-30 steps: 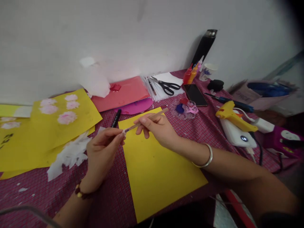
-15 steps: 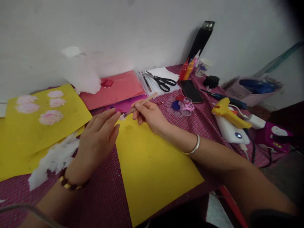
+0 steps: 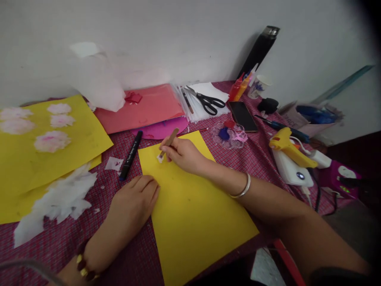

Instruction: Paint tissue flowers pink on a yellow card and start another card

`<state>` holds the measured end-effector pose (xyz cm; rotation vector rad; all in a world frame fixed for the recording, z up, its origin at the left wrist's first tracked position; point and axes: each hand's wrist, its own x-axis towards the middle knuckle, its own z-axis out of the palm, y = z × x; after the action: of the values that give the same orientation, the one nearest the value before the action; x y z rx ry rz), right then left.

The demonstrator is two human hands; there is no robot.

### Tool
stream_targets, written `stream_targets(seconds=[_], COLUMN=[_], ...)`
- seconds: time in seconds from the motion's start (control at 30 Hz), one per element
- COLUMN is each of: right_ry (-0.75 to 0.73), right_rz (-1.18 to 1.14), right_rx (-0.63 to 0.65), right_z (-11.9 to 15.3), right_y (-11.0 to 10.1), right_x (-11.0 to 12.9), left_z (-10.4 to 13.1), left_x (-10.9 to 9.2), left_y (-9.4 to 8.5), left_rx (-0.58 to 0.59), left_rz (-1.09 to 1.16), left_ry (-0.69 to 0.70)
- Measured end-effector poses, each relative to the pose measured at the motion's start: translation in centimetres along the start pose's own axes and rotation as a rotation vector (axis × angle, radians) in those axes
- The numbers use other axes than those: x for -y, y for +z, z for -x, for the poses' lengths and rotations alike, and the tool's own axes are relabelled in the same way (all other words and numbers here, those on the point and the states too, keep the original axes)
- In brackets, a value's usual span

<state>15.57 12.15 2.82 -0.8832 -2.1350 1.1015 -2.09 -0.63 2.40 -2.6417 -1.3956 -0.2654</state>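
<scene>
My right hand grips a wooden brush and presses its tip, with a small white bit at the end, onto the top left of a yellow sheet. My left hand lies flat, fingers together, on the left edge of that sheet and the checked cloth. A black marker lies just above my left hand, with a small white paper scrap to its left.
White tissue pieces and a yellow sheet with pink tissue flowers lie at left. Red paper, scissors, a phone, a paint palette, a yellow glue gun and a black bottle stand behind and right.
My left hand let go of the brush tip and dropped flat onto the sheet's edge. My right hand lowered the brush tip onto the yellow sheet.
</scene>
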Motion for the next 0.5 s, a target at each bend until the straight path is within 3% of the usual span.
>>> stream_targets(seconds=[0.3, 0.5], right_ry=[-0.024, 0.034], right_rz=[0.062, -0.243], right_rx=[0.043, -0.171], right_z=[0.1, -0.4], right_y=[0.2, -1.1], right_x=[0.2, 0.6], left_z=[0.2, 0.2], left_x=[0.0, 0.0], left_y=[0.3, 0.6], left_rx=[0.003, 0.011], left_rz=[-0.031, 0.015], left_ry=[0.023, -0.008])
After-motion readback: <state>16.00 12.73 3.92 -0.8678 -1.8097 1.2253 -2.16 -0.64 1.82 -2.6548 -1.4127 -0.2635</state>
